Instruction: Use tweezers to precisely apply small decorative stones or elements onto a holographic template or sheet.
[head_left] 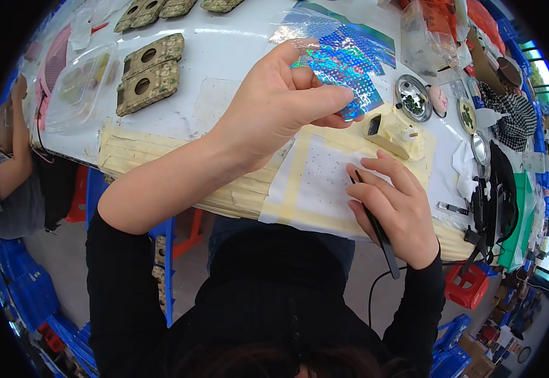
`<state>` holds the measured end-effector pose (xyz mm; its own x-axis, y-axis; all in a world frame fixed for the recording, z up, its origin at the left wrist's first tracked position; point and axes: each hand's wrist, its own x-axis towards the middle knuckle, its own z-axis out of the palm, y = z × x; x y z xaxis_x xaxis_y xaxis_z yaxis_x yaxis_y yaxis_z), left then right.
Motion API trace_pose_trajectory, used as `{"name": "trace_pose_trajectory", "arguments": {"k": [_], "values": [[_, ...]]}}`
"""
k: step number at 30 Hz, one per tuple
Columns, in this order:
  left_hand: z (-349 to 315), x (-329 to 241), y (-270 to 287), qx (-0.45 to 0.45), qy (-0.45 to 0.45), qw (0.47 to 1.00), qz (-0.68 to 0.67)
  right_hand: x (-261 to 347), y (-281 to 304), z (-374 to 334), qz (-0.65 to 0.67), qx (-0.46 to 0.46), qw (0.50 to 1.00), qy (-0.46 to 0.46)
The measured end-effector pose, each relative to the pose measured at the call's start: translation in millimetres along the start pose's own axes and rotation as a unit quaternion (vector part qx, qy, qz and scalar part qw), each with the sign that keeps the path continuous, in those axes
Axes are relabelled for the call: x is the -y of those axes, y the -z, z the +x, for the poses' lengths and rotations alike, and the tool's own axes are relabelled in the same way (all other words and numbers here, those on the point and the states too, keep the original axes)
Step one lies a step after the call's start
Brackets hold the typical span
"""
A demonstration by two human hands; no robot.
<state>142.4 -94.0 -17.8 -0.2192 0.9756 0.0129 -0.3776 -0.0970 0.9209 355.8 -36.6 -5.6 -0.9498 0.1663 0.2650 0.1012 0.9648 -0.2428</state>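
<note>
My left hand (281, 104) reaches across the table, thumb and fingers pinching a shiny holographic sheet (334, 66) patterned with small dots. More blue holographic sheets (372, 44) lie just behind it. In my right hand (400, 205) is a pair of black tweezers (379, 234), the tip pointing away from me over a white paper (309, 198). Many tiny specks are scattered on that paper, too small to name. Beyond the right hand stands a block wrapped in pale yellow tape (391, 135) with a small white nozzle. Whether the tweezers grip anything cannot be seen.
Camouflage-patterned pieces with round holes (148, 85) lie at the left, near a clear plastic container (79, 88). Round metal dishes (413, 97) and a clear plastic box (429, 44) stand at the right. Another person's arm (16, 135) is at the far left.
</note>
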Motion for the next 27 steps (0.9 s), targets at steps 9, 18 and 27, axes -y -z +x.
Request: {"name": "trace_pose_trajectory", "arguments": {"k": [9, 18, 27], "values": [[-0.3, 0.7, -0.4, -0.003, 0.002, 1.000, 0.003, -1.4, -8.1, -1.5, -0.092, 0.006, 0.994, 0.056], [1.2, 2.5, 1.7, -0.003, 0.010, 1.000, 0.007, 10.6, 7.5, 9.6, -0.113, 0.089, 0.988, 0.063], [-0.2, 1.8, 1.6, 0.014, 0.018, 1.000, 0.006, -9.3, 27.1, -2.4, 0.047, -0.036, 0.998, 0.012]]}}
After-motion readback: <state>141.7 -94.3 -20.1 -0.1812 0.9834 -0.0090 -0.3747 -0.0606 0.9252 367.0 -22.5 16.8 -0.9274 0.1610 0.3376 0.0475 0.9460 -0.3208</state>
